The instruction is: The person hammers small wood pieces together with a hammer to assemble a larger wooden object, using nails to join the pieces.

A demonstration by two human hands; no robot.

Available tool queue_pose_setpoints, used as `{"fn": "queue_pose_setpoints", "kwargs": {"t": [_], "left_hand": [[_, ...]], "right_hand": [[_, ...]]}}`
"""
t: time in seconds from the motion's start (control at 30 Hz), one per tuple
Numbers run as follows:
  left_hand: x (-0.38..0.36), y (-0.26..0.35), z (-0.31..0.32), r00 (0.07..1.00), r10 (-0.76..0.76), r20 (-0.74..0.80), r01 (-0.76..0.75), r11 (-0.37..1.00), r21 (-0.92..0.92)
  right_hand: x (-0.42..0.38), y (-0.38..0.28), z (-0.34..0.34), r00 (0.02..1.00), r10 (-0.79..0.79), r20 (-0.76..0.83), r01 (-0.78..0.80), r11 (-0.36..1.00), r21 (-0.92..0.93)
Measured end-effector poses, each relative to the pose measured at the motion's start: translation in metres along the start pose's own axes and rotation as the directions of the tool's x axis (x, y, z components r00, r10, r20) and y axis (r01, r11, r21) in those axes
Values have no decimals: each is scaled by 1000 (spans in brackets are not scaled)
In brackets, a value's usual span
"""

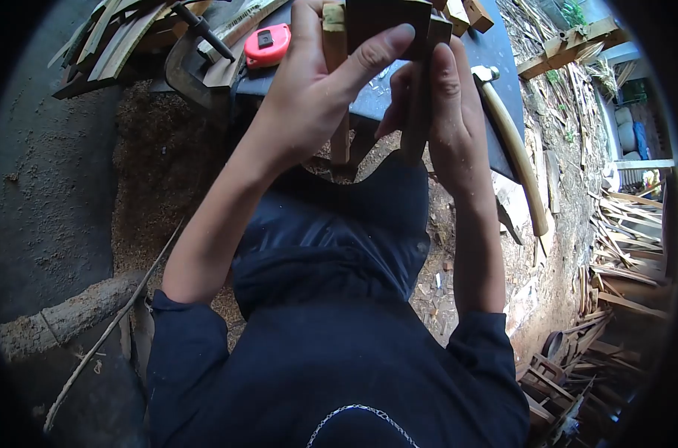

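At the top of the head view, both my hands grip a small wooden assembly. Its dark flat board [383, 22] sits between two narrower wooden strips. My left hand [313, 86] is closed on it, the thumb lying across the board and a pale wooden strip [340, 138] running down beside the palm. On the other side, my right hand [452, 112] wraps round a darker wooden strip [419, 104], thumb pointing up. The assembly's upper end is cut off by the frame, and some of my fingers are hidden behind the wood.
A dark worktable [503, 56] lies beyond my hands. On it are a red tape measure [267, 45] and a hammer [514, 134], its handle overhanging the edge. A metal clamp [183, 71] grips the left side. Wood strips [119, 37] are piled left; scrap wood [630, 239] litters the right.
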State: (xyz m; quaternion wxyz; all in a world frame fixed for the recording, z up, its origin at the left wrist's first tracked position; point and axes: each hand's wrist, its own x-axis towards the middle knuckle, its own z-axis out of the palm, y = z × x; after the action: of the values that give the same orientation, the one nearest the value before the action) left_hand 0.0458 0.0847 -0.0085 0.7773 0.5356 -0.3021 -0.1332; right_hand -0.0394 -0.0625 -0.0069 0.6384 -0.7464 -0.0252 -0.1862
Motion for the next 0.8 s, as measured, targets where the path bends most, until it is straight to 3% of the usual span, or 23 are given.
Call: {"fn": "queue_pose_setpoints", "kwargs": {"t": [0.1,0.17,0.2,0.23,0.3,0.4,0.43,0.47,0.5,0.6,0.7,0.8], "left_hand": [[21,-13,-20,979,136,155,-152,984,98],[25,0,-13,988,114,107,-125,987,104],[26,4,-10,991,102,82,-110,988,107],[36,-14,-19,972,192,132,-214,961,177],[42,-36,-31,970,170,173,-204,956,208],[46,-58,-40,961,182,208,-234,936,262],[45,-69,-41,956,224,187,-268,929,256],[45,-79,-44,950,266,164,-301,920,251],[41,-73,-42,963,201,178,-247,924,293],[40,-63,-34,933,278,230,-331,913,239],[37,-60,-31,946,267,181,-301,934,192],[41,-61,-38,917,359,173,-395,755,523]], "right_hand": [[17,6,-15,988,-131,86,143,979,-147],[26,15,-31,957,-224,186,267,929,-257],[26,14,-34,962,-208,175,252,924,-286],[25,12,-35,967,-193,166,238,919,-314],[25,14,-42,979,-146,146,190,910,-367],[32,35,-51,930,-329,163,365,791,-490],[26,30,-52,976,-180,120,217,826,-521],[25,30,-52,972,-199,122,233,816,-529],[24,30,-52,968,-217,124,249,805,-538],[23,33,-52,969,-214,126,249,810,-532],[25,33,-53,972,-202,116,233,829,-509],[23,35,-49,981,-182,74,194,845,-499]]}}
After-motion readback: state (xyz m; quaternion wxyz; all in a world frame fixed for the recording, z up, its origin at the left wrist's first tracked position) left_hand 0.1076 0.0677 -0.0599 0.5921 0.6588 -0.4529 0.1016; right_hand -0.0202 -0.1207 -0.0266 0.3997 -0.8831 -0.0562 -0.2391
